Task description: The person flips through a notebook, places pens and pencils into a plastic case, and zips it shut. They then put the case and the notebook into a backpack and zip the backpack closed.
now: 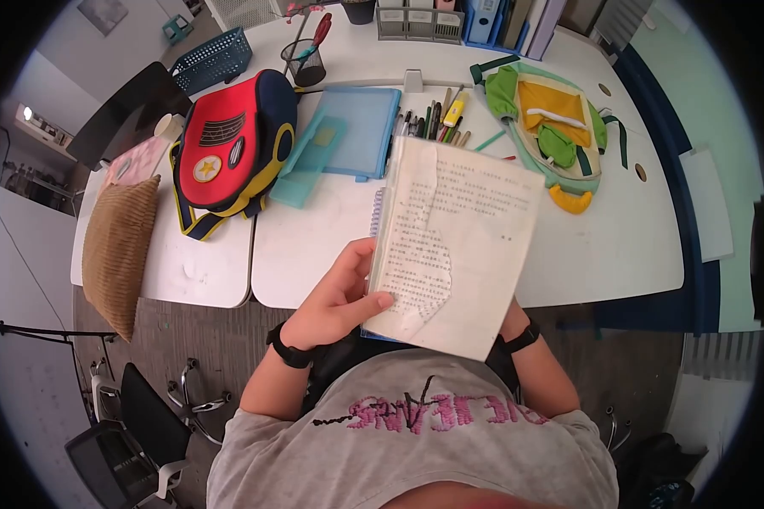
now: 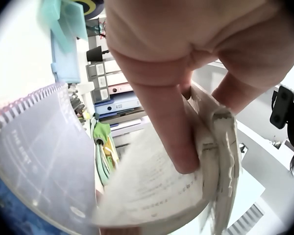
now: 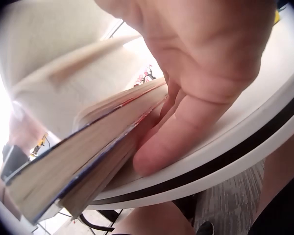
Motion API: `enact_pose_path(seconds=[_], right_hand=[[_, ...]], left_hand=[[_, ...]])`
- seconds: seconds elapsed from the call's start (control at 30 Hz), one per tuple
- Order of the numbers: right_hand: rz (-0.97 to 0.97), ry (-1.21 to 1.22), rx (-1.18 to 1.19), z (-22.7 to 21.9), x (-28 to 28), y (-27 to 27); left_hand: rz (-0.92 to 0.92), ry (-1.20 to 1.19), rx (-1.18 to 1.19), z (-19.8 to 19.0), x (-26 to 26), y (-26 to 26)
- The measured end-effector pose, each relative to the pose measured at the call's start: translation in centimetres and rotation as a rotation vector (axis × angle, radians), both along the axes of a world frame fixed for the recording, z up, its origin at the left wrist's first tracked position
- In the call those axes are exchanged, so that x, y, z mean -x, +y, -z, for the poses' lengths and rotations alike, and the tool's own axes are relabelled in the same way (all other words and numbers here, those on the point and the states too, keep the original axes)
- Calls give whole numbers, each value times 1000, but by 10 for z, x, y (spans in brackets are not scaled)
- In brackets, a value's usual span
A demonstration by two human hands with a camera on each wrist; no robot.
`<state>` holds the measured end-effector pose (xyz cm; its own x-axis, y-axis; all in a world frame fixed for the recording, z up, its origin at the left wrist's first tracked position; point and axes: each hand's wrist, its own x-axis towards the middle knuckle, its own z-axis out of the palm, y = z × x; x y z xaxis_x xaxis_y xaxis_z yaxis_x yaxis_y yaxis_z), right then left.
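Over desk's near edge, worn book, torn page showing! Left hand clamped on its left side; right hand gripping thick books underneath, spiral notebook poking out left.

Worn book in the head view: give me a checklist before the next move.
1. Left hand holding the worn book: ok, near its lower left corner.
2. Right hand holding the lower books: ok.
3. Top page whole: not ok, a ragged edge shows.
4. Red backpack apart from the worn book: ok.
5. Pens untouched by the worn book: cannot tell, they look close in the head view.
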<state>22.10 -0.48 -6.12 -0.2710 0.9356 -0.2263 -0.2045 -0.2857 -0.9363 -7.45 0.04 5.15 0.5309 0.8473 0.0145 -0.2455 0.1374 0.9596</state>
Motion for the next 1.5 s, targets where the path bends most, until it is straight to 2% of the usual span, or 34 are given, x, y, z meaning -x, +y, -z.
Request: enact_pose_path(seconds=[0.03, 0.07, 0.17, 0.27, 0.3, 0.33, 0.4, 0.47, 0.53, 0.57, 0.6, 0.63, 0.67, 0.73, 0.77, 0.83, 0.87, 0.93, 0.97, 1.0, 1.07, 1.13, 1.2, 1.27, 1.37, 1.43, 1.5], right_hand=[[32, 48, 43, -4, 2, 0], [32, 48, 42, -11, 2, -1], [24, 275, 207, -29, 2, -6], [-114, 218, 245, -26, -11, -6], [-111, 221, 244, -28, -10, -6], [-107, 134, 268, -32, -6, -6], [-103, 44, 293, -36, 1, -2], [-91, 24, 154, -38, 8, -1], [-116, -57, 85, -35, 12, 1], [-138, -133, 13, -34, 14, 2], [-135, -135, 9, -38, 15, 2], [-138, -149, -14, -43, 16, 2], [-141, -162, -33, -46, 18, 0], [-128, -191, -118, -45, 19, -6], [-120, -221, -203, -45, 20, -8], [-94, -226, -267, -59, 21, -8], [-70, -230, -327, -68, 20, -9], [-84, -297, -343, -84, 13, -10], [-97, -362, -368, -90, 11, -8], [-97, -362, -366, -93, 11, -5], [-172, -449, -526, -98, 13, -1], [-129, -472, -556, -83, 16, 2], [-110, -432, -511, -60, 15, 7], [-114, -442, -498, -48, 12, 6], [-110, -448, -503, -29, 12, 6], [-102, -445, -526, -26, 14, 4], [-69, -343, -481, -34, 21, 8]], left_hand=[[-9, -88, -11, -3, -1, 0], [-9, -88, -12, -3, -2, 1], [-68, -49, 9, 3, -3, 5], [-66, 72, 126, 32, 3, 11], [-87, 192, 156, 42, 5, 11], [-107, 312, 186, 42, 5, 11], [-76, 379, 148, 36, 7, 10], [-46, 442, 119, 33, 10, 10], [-37, 957, -278, 37, 14, 18], [-39, 954, -282, 47, 16, 16], [-106, 1021, -453, 63, 18, 14], [-172, 1084, -626, 61, 15, 14], [-167, 1082, -630, 58, 13, 13], [-59, 723, -204, 45, 5, 9], [-57, 721, -206, 42, 4, 8], [-185, 476, -66, 37, 4, 5], [-183, 476, -64, 30, 2, 4], [-418, 288, -115, 18, -2, 4], [-450, 144, -122, 18, -3, 5], [-450, 144, -120, 16, -2, 5], [-181, 251, -197, 7, 1, 5], [-224, 218, -153, 8, -3, 9], [-172, 360, -268, 23, -1, 17], [-203, 338, -209, 29, -6, 16], [-189, 314, -279, 36, -7, 16], [-144, 387, -340, 42, -5, 19], [-156, 359, -318, 39, -7, 22]])
